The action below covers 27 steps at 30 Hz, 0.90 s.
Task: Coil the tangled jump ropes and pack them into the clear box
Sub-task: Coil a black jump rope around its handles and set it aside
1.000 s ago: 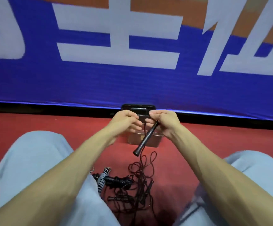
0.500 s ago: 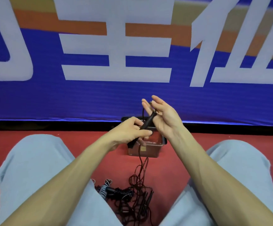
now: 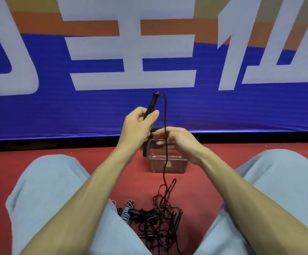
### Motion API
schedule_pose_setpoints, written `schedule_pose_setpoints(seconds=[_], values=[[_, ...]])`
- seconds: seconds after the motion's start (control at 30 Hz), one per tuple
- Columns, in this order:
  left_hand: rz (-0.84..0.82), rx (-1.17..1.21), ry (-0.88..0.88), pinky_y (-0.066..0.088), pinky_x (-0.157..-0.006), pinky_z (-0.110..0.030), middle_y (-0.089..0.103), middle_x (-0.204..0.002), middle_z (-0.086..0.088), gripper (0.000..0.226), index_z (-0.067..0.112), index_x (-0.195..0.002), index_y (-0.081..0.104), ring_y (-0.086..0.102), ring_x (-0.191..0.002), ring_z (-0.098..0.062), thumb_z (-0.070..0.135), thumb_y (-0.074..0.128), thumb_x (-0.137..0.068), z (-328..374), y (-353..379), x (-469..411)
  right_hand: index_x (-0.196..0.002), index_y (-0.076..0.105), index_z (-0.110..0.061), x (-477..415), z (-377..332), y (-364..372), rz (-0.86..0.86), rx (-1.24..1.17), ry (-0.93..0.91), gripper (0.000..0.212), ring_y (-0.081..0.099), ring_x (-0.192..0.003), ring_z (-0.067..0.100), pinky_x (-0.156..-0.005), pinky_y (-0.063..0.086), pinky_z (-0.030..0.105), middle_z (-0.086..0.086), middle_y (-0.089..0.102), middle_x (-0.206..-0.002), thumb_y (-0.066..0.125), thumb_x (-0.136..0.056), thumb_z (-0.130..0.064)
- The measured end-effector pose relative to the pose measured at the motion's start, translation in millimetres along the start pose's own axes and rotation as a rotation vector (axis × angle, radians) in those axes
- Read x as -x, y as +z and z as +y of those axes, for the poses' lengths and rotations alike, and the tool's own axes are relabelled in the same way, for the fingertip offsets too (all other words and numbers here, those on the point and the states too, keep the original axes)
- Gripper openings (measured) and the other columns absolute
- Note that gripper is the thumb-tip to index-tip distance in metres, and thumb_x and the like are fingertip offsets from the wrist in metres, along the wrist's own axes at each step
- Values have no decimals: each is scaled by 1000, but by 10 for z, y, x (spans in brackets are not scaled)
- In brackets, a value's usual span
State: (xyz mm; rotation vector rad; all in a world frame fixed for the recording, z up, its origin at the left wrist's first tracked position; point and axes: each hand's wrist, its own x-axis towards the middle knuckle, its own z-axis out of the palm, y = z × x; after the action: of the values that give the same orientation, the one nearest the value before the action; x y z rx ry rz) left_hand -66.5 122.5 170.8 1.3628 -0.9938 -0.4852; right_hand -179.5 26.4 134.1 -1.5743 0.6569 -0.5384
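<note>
My left hand grips a black jump rope handle and holds it upright in front of the banner. Its dark cord loops over the handle's top and hangs straight down across my right hand, whose fingers reach leftwards, fairly straight, at the cord. Lower down, the cord runs into a tangled pile of dark ropes on the floor between my knees. The clear box stands on the floor just beyond the pile, partly hidden behind my hands.
A black coiled bundle and a grey-and-white rope lie at the pile's left side. My legs in light blue trousers flank the pile. A blue banner with white characters rises behind the red floor.
The handle has passed from my right hand to my left, which lifted it upright. My right hand let go and dropped below, beside the hanging cord.
</note>
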Motion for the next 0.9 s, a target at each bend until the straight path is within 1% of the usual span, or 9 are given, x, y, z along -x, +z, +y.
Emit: schedule_pose_setpoints(seconds=[0.13,0.27,0.37,0.5,0.63,0.7,0.77,0.83,0.9], values=[[100,246,-105,19,-40,-25,35,-56,2,32,18,-72,41,25,-43,-11,24,60,-97,44,-88,-28,-110,65,-3,20,98,51,-185,278,31,36,62,-87,19,-71,48,21,8,66,-105,38,-89,8],[83,197,-102,19,-40,-25,36,-53,8,32,19,-74,39,24,-42,-9,13,65,-92,-5,-145,-29,-93,57,-3,49,182,62,-204,347,18,8,63,-68,15,-61,53,28,11,60,-86,53,-95,3],[82,124,-139,21,-39,-24,31,-50,9,43,21,-73,32,24,-40,-8,-1,67,-86,-57,-142,-45,-87,57,-6,19,133,6,-30,202,-33,11,68,-67,24,-63,56,35,11,65,-81,53,-96,-1],[103,14,-204,19,-38,-21,27,-52,2,39,20,-66,37,22,-38,-11,17,68,-90,-146,-134,-50,-93,57,-6,20,-47,-56,151,-141,-170,9,68,-63,20,-67,60,32,11,67,-83,51,-99,-9],[-31,-96,-164,32,-38,-24,50,-50,1,19,17,-105,65,33,-35,-11,31,52,-101,-223,-51,-25,-93,53,-7,80,-308,-181,220,-539,-267,14,70,-68,23,-69,60,33,11,64,-83,42,-102,-5],[-101,-168,-117,46,-45,-27,63,-71,0,22,22,-118,65,46,-45,-11,26,49,-103,-223,-2,3,-93,52,-6,104,-387,-237,218,-742,-286,15,69,-67,22,-68,60,33,10,63,-83,39,-102,-3],[-190,-245,-109,52,-63,-27,66,-92,-1,20,28,-114,65,58,-64,-12,22,50,-102,-231,39,34,-94,52,-5,121,-415,-284,218,-907,-304,16,69,-68,21,-67,59,33,10,63,-83,38,-102,-2],[-317,-231,-144,55,-78,-33,68,-101,-2,20,31,-112,66,65,-79,-15,22,52,-102,-264,72,50,-94,53,-4,117,-429,-324,200,-1029,-318,17,71,-71,22,-68,59,33,11,64,-84,38,-102,-2],[-416,-191,-182,56,-82,-34,71,-102,-6,20,27,-116,65,70,-83,-18,20,53,-101,-300,110,74,-94,53,-3,108,-419,-339,184,-1111,-321,17,72,-74,24,-68,60,35,13,65,-85,39,-102,-1]])
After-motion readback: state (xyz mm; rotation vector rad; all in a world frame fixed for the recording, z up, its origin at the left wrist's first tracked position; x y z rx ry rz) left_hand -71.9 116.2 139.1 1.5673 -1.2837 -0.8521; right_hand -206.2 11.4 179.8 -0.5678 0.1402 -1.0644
